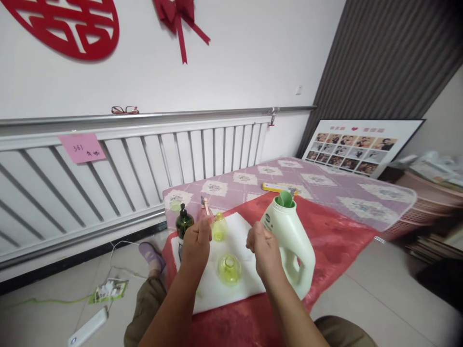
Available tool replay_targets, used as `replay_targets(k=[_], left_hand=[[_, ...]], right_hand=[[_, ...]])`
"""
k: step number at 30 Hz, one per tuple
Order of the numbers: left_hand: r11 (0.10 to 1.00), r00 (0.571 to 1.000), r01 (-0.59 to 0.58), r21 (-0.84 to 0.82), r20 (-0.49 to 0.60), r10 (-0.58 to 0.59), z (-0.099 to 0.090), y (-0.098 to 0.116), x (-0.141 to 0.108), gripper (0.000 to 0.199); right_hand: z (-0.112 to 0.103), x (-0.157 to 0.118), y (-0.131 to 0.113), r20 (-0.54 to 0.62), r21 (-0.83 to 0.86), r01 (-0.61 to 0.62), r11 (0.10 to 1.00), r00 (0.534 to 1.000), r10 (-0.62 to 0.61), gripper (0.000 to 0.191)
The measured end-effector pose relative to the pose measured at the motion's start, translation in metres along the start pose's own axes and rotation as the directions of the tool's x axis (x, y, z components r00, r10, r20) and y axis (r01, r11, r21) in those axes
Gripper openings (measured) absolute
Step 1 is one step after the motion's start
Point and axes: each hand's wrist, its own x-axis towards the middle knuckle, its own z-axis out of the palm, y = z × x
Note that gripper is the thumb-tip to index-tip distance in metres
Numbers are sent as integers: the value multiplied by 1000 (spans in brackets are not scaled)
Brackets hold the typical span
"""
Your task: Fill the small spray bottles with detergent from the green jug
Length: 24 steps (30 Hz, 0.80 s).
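Observation:
My left hand [197, 241] is closed above the left part of a white cloth [238, 289]. A thin pale stick-like thing [206, 206] shows just above its fingers, and I cannot tell whether it is held. My right hand [265, 248] is curled closed beside a large pale green jug [302, 241] with an open green spout. Whatever its fingers hold, if anything, is hidden. Between the hands, a round yellow-green clear bottle [229, 272] stands uncapped on the cloth. Behind it are a small yellow bottle [219, 229], a pink bottle [202, 213] and a dark green pump bottle [184, 222].
Under the cloth lies a red sheet [333, 231] on a table with a purple patterned cover [249, 178]. A yellow-and-white boxcutter-like object [278, 188] lies at the back. A radiator [202, 154] runs along the wall; cables and a power bank [88, 327] lie on the floor.

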Motion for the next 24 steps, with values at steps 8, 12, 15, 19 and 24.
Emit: replay_targets(k=[8,12,15,19,24], left_hand=[[1000,1000,4,23,24,-4,2,-12,-7,51],[998,997,61,7,50,-61,-2,-40,-20,28],[995,991,91,27,100,-93,0,-77,-48,45],[973,978,-29,231,207,-20,0,-129,-83,66],[762,959,-167,625,284,-23,-24,-151,-67,41]], right_hand=[[-6,-5,-8,-11,-57,12,998,1000,-13,51],[-31,-24,-3,-136,-167,35,985,989,-58,34],[-61,-34,1,-375,-250,52,967,916,-146,26],[-99,-41,4,-568,-257,-5,966,810,-147,33],[-121,-46,17,-523,-311,-116,943,850,-68,34]])
